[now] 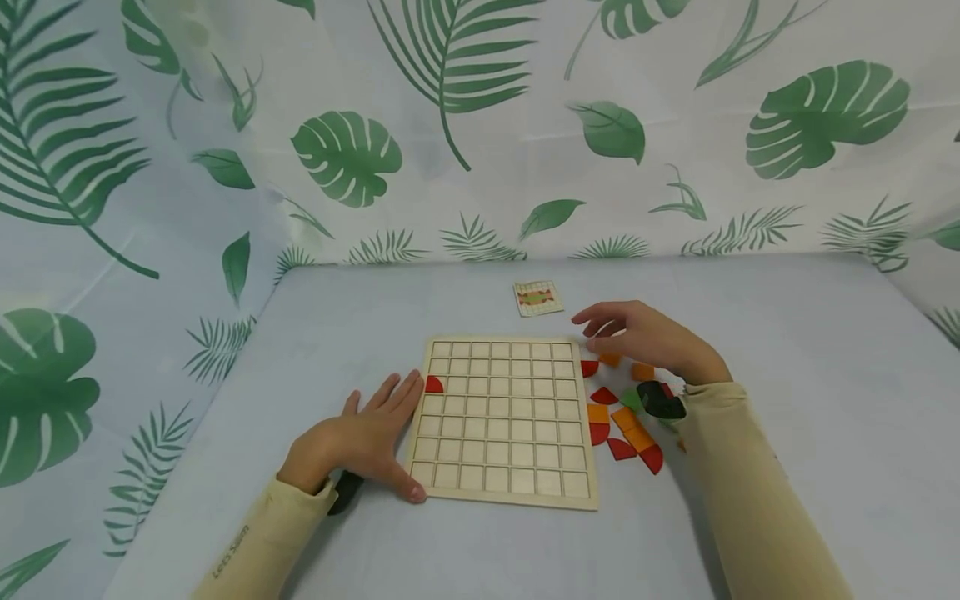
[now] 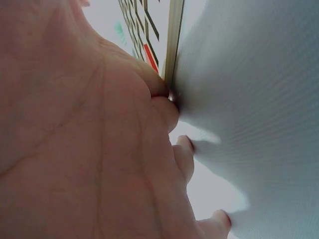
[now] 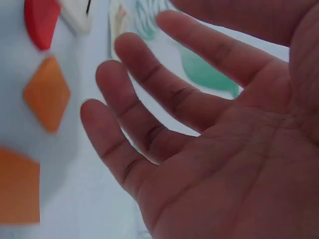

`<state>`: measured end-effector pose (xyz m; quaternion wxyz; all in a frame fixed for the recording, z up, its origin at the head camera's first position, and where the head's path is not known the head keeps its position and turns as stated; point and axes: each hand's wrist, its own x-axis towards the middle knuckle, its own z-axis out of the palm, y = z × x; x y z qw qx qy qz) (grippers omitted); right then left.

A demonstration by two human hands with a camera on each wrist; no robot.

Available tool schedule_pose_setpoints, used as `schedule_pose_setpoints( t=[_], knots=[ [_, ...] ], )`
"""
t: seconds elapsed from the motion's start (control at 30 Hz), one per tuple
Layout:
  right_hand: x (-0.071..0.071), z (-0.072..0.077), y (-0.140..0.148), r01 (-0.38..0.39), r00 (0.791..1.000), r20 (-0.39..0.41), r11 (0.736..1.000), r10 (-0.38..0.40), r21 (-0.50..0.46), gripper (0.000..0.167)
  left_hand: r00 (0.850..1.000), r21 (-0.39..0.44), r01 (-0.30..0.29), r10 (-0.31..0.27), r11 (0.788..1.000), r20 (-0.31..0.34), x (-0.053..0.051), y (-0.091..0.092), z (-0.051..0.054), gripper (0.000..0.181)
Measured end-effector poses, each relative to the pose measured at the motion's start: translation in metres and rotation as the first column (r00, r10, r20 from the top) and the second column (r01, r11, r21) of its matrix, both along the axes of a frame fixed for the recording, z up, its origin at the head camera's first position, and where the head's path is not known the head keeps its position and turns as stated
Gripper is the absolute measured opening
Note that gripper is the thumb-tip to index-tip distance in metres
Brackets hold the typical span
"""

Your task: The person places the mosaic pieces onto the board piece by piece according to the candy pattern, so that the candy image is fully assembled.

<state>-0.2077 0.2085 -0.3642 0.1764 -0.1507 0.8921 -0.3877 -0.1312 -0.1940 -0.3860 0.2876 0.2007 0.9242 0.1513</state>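
A wooden grid board [image 1: 504,502] lies flat on the table, with one red quarter-circle piece [image 1: 434,384] in a cell at its left edge. My left hand [image 1: 367,442] rests spread against the board's left side, thumb at the near corner; the left wrist view shows fingertips touching the frame and the table. Above the table near the board's far right corner hovers my right hand [image 1: 645,337], its fingers loosely bent and holding nothing. Below it lie loose pieces: red quarter-circles [image 1: 621,449], orange squares [image 1: 597,414] and a partly hidden green piece [image 1: 631,400].
A small pattern card [image 1: 537,297] with a red, orange and green design lies beyond the board. Behind the table hangs a leaf-printed cloth [image 1: 480,200]. The right wrist and its dark camera [image 1: 662,400] cover part of the loose pieces.
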Motion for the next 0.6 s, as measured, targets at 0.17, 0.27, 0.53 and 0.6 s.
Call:
schedule_pose_setpoints(
  t=[0.17,0.27,0.53,0.6],
  knots=[
    [-0.001,-0.004,0.014,0.001,1.000,0.013,0.996,-0.002,0.091,0.038,1.000,0.007,0.003,-0.003,1.000,0.000,-0.001,-0.001,-0.001,0.150],
    [-0.003,-0.007,0.019,-0.006,0.999,0.036,0.992,0.002,0.127,0.035,1.000,0.008,0.003,-0.003,1.000,-0.005,0.000,-0.001,0.001,0.150],
    [-0.006,-0.014,0.017,-0.002,0.998,0.063,0.980,-0.011,0.200,0.031,1.000,0.020,-0.017,0.017,1.000,-0.003,0.000,-0.001,0.000,0.150],
    [-0.006,-0.015,0.015,-0.002,0.998,0.057,0.976,-0.011,0.217,0.031,1.000,0.016,-0.017,0.017,1.000,-0.003,-0.001,-0.001,-0.001,0.150]
  ],
)
